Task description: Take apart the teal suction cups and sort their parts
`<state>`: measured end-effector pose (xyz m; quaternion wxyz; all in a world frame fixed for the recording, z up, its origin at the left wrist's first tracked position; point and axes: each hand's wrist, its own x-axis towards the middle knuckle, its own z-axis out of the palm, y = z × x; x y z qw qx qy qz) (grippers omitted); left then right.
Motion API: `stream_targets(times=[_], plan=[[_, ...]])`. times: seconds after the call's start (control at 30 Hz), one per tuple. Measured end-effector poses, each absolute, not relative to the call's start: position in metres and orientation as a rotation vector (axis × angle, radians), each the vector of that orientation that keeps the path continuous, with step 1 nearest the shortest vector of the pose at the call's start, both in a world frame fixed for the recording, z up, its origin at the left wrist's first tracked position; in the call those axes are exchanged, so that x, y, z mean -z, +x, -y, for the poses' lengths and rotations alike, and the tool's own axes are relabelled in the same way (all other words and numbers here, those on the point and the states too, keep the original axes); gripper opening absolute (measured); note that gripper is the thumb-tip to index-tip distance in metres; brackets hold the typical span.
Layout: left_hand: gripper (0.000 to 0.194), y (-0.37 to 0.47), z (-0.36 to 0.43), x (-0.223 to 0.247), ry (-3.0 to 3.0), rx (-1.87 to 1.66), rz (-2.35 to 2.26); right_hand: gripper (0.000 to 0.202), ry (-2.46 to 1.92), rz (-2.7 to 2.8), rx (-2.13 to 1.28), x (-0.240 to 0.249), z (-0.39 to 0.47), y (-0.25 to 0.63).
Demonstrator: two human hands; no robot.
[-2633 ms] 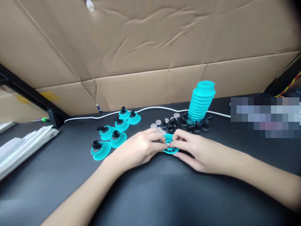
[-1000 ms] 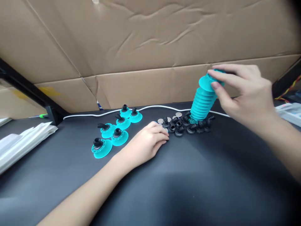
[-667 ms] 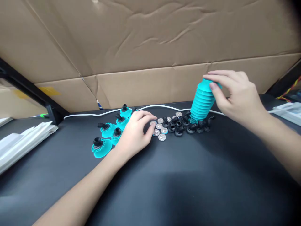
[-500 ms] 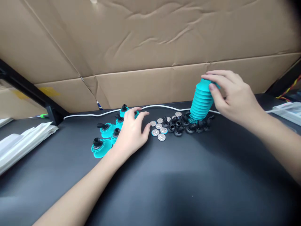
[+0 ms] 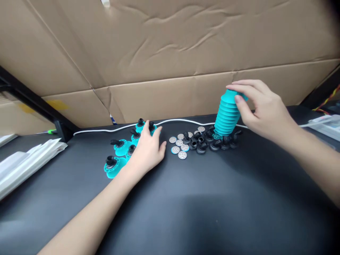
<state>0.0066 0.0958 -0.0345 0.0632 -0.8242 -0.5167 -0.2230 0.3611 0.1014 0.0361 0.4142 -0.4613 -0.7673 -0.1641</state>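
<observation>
My left hand (image 5: pixel 149 147), fingers spread and curving down, is over the right side of a group of several teal cone-shaped bases, each with a black knob on top. One such base (image 5: pixel 116 167) stands at the near left; part of the group is hidden behind the hand. My right hand (image 5: pixel 261 106) has its thumb and fingers around the top of a tall, slightly tilted stack of nested teal cups (image 5: pixel 227 115). By the stack's foot lie several loose black knob pieces (image 5: pixel 201 147). Several round silver discs (image 5: pixel 182 155), some blue-rimmed, lie left of these.
A white cable (image 5: pixel 175 120) runs along the back of the black table (image 5: pixel 186 212), before a cardboard wall (image 5: pixel 159 42). White papers (image 5: pixel 32 163) are piled at left by a black metal frame (image 5: pixel 60 129). A clear plastic box (image 5: pixel 325 127) sits at far right.
My left hand has shifted slightly left, away from the discs, and a black knob behind its fingers now shows. My right hand stays on the stack.
</observation>
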Motion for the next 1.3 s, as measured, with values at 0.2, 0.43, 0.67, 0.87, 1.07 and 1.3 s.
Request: stream_targets(times=[0.2,0.43,0.67,0.87,1.07,1.3], plan=[[0.051,0.006,-0.097,0.035,-2.455,0.670,1.493,0.043,-1.170,1.907,0.497,-0.033,-0.100,0.363],[0.043,0.007,-0.098,0.033,-2.453,0.688,1.474,0.051,-1.083,1.803,0.710,-0.035,-0.086,0.358],[0.030,0.014,-0.085,0.010,-2.447,0.898,1.456,0.050,-0.796,1.965,0.710,-0.026,-0.063,0.343],[0.017,0.021,-0.062,-0.024,-2.815,1.083,1.131,0.044,-0.612,2.190,0.393,-0.015,-0.061,0.332],[0.011,0.029,-0.051,-0.028,-3.504,0.715,0.884,0.039,-0.567,2.210,0.198,-0.011,-0.061,0.328],[0.042,0.033,-0.053,-0.014,-3.496,0.805,1.069,0.031,-0.501,2.303,0.050,-0.003,-0.060,0.322]])
